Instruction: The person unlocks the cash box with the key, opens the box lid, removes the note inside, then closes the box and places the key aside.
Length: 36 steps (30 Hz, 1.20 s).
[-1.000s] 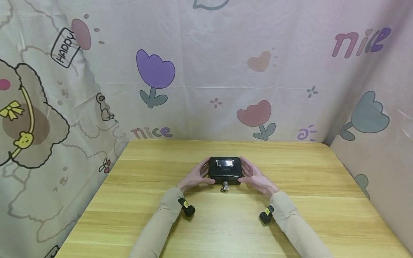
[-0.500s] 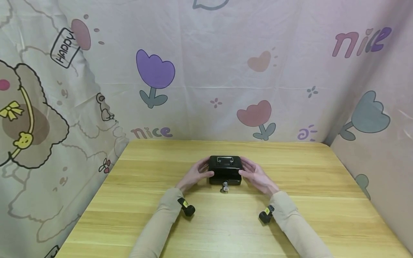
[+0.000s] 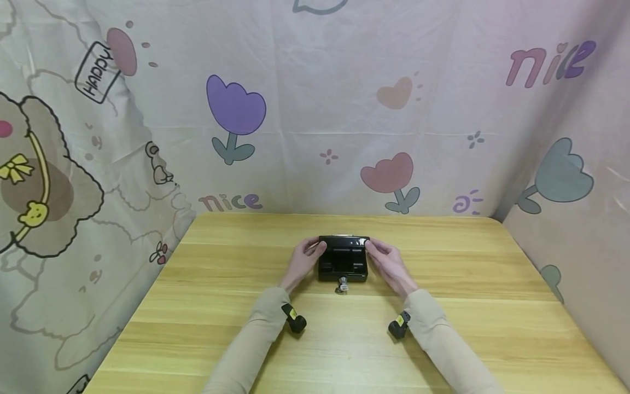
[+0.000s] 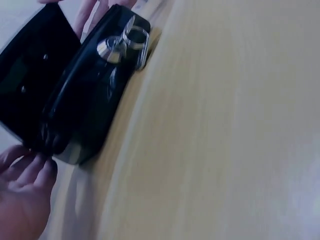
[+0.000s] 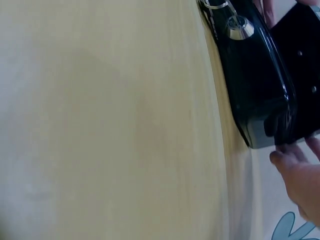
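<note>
A small black metal cash box [image 3: 343, 269] sits mid-table with its lid [image 3: 343, 239] swung up, so the dark inside shows. A silver key with a ring [image 3: 342, 284] hangs in the front lock. My left hand [image 3: 306, 257] grips the lid's left corner, and my right hand [image 3: 385, 258] grips its right corner. In the left wrist view my fingertips [image 4: 35, 167] lie against the raised lid [image 4: 27, 75] beside the box body [image 4: 87, 105] and the key [image 4: 120, 46]. The right wrist view shows my fingertips [image 5: 295, 160] at the lid's edge, the box front [image 5: 255, 85] and the lock [image 5: 239, 29].
The wooden table [image 3: 443, 306] is enclosed at the back and on both sides by a cartoon-printed cloth [image 3: 315, 109]. A small black camera sits on each wrist [image 3: 295, 320] [image 3: 397, 326].
The lid has swung from shut to raised, and the box's inside now shows. Both hands slid from the box's sides up and back to the lid's corners.
</note>
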Each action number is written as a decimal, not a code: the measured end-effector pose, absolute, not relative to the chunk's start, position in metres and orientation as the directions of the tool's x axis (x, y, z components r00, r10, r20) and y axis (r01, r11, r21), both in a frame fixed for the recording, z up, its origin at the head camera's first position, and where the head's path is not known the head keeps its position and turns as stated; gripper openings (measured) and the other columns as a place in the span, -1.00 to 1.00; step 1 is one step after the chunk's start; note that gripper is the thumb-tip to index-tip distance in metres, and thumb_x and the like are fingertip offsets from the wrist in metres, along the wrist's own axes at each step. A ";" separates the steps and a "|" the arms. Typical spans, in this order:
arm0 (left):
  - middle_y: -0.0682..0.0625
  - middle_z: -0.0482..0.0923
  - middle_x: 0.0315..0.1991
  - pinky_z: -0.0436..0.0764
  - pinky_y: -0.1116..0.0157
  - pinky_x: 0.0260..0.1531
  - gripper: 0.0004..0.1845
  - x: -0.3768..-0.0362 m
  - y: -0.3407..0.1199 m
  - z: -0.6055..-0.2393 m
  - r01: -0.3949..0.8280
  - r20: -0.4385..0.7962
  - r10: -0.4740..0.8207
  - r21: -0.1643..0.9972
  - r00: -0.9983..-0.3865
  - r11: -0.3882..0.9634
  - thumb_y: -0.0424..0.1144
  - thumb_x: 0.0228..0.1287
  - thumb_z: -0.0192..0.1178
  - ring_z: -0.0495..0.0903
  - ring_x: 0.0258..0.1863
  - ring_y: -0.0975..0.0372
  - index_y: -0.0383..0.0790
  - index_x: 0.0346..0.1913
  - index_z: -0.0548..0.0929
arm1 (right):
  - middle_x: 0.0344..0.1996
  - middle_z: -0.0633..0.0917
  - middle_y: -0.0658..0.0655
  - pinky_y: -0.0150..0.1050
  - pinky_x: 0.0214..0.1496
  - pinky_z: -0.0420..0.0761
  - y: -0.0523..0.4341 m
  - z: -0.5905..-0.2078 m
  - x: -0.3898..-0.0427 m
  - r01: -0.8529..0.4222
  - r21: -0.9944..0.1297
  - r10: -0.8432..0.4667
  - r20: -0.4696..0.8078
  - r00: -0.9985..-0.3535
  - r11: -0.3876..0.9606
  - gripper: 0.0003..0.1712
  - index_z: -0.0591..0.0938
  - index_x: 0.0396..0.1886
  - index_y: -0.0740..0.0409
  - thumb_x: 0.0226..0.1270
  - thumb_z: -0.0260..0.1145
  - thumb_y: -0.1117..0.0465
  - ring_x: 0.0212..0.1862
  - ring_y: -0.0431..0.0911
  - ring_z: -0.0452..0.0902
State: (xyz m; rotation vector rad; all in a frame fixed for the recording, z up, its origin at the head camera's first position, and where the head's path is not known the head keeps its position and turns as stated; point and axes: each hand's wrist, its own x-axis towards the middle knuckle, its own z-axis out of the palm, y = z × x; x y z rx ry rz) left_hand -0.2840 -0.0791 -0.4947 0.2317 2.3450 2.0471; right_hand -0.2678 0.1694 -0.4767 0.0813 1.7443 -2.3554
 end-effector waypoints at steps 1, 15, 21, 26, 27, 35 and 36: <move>-0.40 0.41 0.38 0.47 0.03 0.40 -0.35 -0.284 -0.078 -0.494 0.100 0.087 0.102 0.986 -0.991 0.134 -0.01 0.42 0.22 0.45 0.39 -0.17 -0.46 0.35 0.42 | 0.55 0.19 0.37 -0.20 0.64 0.19 0.168 -0.477 -0.268 0.197 -0.937 -0.100 -0.175 -0.979 -0.288 -0.27 0.13 0.52 0.44 0.52 0.19 0.25 0.58 0.09 0.14; -0.36 0.34 0.42 0.20 -0.20 0.51 -0.29 -0.285 -0.079 -0.489 0.160 0.126 0.133 0.944 -0.983 0.289 0.17 0.62 -0.31 0.29 0.45 -0.19 -0.36 0.39 0.45 | 0.61 0.08 0.28 -0.06 0.70 0.02 0.163 -0.479 -0.271 0.146 -0.953 -0.167 -0.104 -0.981 -0.264 -0.19 0.16 0.54 0.34 0.57 0.08 -0.10 0.64 0.15 -0.02; -0.38 0.37 0.35 0.20 -0.23 0.48 -0.27 -0.285 -0.078 -0.489 0.155 0.112 0.174 0.955 -0.978 0.252 0.14 0.64 -0.36 0.30 0.39 -0.19 -0.43 0.32 0.50 | 0.64 -0.01 0.24 -0.05 0.72 -0.08 0.161 -0.479 -0.273 0.151 -0.959 -0.194 -0.105 -0.975 -0.239 -0.16 0.06 0.59 0.29 0.60 0.02 -0.14 0.66 0.14 -0.12; -0.35 0.43 0.28 0.24 -0.18 0.47 -0.34 -0.282 -0.077 -0.487 0.147 0.099 0.202 0.959 -0.974 0.241 0.10 0.66 -0.33 0.36 0.34 -0.13 -0.37 0.30 0.53 | 0.65 -0.03 0.20 -0.05 0.72 -0.15 0.159 -0.479 -0.274 0.157 -0.958 -0.212 -0.106 -0.972 -0.242 -0.18 -0.01 0.61 0.23 0.63 -0.06 -0.14 0.67 0.12 -0.17; -0.33 0.43 0.29 0.24 -0.17 0.47 -0.35 -0.282 -0.077 -0.487 0.146 0.097 0.206 0.960 -0.974 0.239 0.10 0.65 -0.32 0.36 0.34 -0.11 -0.35 0.31 0.53 | 0.65 -0.02 0.19 -0.05 0.72 -0.15 0.159 -0.479 -0.274 0.159 -0.957 -0.214 -0.107 -0.971 -0.243 -0.19 -0.01 0.62 0.22 0.63 -0.07 -0.14 0.67 0.12 -0.17; -0.37 0.21 0.48 0.12 -0.13 0.57 -0.38 -0.281 -0.077 -0.491 0.169 0.109 0.247 0.957 -0.963 0.236 0.00 0.65 -0.20 0.18 0.50 -0.18 -0.42 0.49 0.27 | 0.65 -0.01 0.19 -0.05 0.73 -0.16 0.159 -0.478 -0.273 0.174 -0.952 -0.232 -0.115 -0.966 -0.253 -0.24 -0.01 0.62 0.20 0.67 -0.13 -0.10 0.67 0.11 -0.17; -0.37 0.13 0.53 0.10 -0.12 0.59 -0.35 -0.280 -0.078 -0.492 0.158 0.096 0.256 0.960 -0.962 0.231 -0.01 0.64 -0.16 0.13 0.54 -0.19 -0.42 0.53 0.18 | 0.64 0.00 0.19 -0.04 0.73 -0.16 0.159 -0.479 -0.274 0.173 -0.951 -0.238 -0.112 -0.965 -0.256 -0.26 -0.01 0.62 0.21 0.68 -0.14 -0.08 0.67 0.12 -0.17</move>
